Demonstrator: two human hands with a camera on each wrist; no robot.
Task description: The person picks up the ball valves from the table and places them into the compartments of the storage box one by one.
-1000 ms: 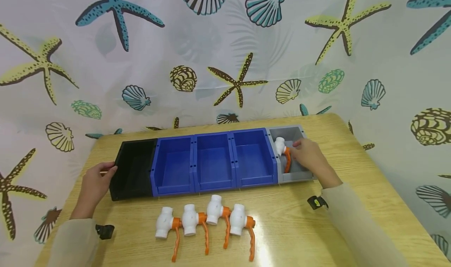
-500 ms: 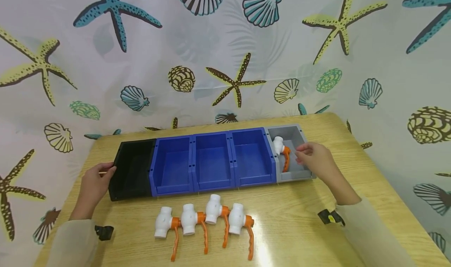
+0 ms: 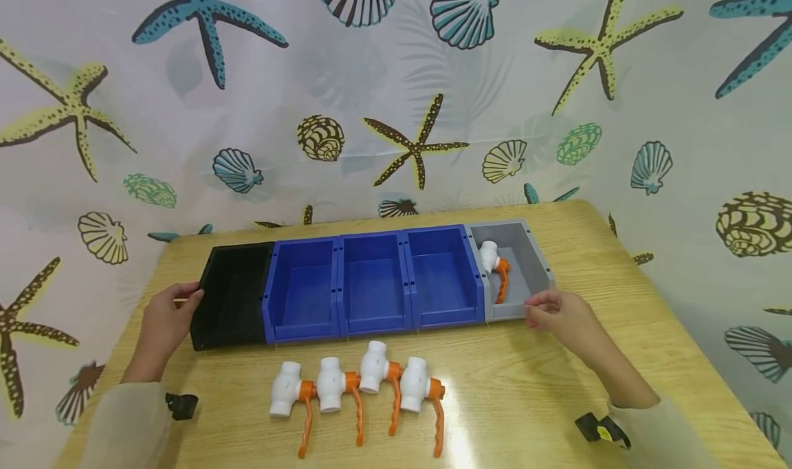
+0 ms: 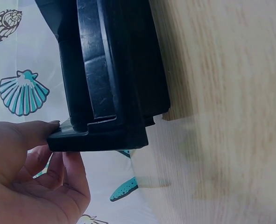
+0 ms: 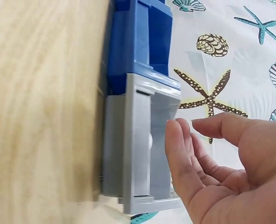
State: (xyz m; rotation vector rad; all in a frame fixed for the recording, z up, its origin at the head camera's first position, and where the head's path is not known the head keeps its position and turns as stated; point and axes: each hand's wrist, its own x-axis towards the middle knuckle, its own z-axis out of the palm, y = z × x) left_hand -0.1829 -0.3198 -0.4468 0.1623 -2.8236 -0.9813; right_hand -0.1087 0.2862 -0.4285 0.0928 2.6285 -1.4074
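My left hand (image 3: 166, 323) pinches the left rim of the black bin (image 4: 123, 70), thumb above and fingers below the edge. My right hand (image 3: 566, 318) is by the front right corner of the grey bin (image 3: 509, 311). In the right wrist view a gap shows between thumb and fingertips, and nothing is held. Inside the grey bin lies a white ball valve (image 3: 489, 256) with an orange handle. Several more ball valves lie side by side on the table in front of the bins, among them a leftmost valve (image 3: 286, 388) and a rightmost valve (image 3: 415, 384).
Three blue bins, the left one (image 3: 306, 333), the middle one (image 3: 379, 324) and the right one (image 3: 450, 315), stand in a row between the black and grey bins. The wooden table (image 3: 513, 393) ends at a patterned curtain (image 3: 272, 84) behind them.
My right hand has let go of the valve in the grey bin and drawn back toward the bin's front right corner. The left hand stays on the black bin.
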